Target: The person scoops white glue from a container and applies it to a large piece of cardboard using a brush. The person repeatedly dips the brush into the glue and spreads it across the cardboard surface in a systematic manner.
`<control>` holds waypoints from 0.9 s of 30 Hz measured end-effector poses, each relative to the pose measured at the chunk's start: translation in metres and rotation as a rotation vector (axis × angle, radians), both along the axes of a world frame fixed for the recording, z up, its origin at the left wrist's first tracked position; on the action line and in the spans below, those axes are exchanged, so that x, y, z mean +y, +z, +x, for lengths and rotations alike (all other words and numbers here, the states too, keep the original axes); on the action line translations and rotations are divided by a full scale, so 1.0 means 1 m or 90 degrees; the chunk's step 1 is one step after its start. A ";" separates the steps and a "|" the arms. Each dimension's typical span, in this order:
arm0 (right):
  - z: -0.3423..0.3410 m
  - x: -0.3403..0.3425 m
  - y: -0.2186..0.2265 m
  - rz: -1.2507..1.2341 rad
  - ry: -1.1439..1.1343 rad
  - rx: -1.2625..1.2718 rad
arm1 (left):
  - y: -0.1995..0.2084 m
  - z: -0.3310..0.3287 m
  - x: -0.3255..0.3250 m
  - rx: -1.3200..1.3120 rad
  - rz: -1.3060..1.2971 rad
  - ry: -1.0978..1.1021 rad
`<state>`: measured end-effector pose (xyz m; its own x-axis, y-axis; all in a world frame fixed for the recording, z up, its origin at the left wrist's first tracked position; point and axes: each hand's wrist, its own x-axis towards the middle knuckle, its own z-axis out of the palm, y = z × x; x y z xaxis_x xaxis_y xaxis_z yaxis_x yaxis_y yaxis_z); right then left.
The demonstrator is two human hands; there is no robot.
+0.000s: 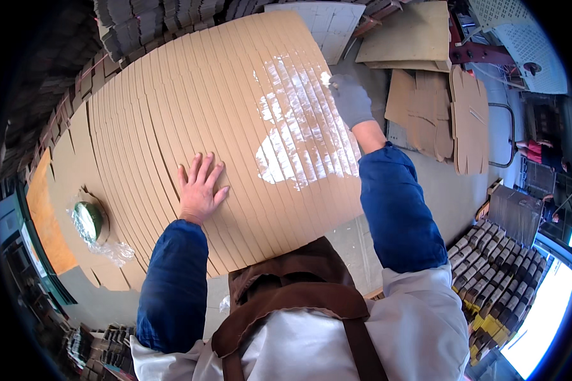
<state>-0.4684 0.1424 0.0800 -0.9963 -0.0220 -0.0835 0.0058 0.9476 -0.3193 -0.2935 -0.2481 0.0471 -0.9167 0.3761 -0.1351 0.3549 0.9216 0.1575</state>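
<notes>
Fanned-out cardboard sheets [171, 108] lie overlapped like shingles in front of me, with strip after strip of edge showing. White, wet-looking paste [299, 127] is smeared over the strips at the right. My bare left hand [199, 190] rests flat on the sheets, fingers spread. At their right edge, beside the paste, is my right hand [351, 100] in a grey glove, its fingers closed. A small white lump [325, 79] shows at its fingertips; what the hand grips is mostly hidden. At the far left, a round green object [88, 221] sits in crumpled clear plastic.
Stacked cardboard [146, 19] lines the back left. Across the floor on the right lie loose cardboard pieces [419, 108] and a larger box panel [407, 38]. Bundled stacks [499, 267] stand at the lower right, near a bright opening. Other people show small at the far right.
</notes>
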 end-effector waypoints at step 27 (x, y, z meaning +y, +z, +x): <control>-0.116 0.005 -0.005 0.043 0.104 0.028 | -0.001 0.001 -0.001 -0.019 0.041 -0.001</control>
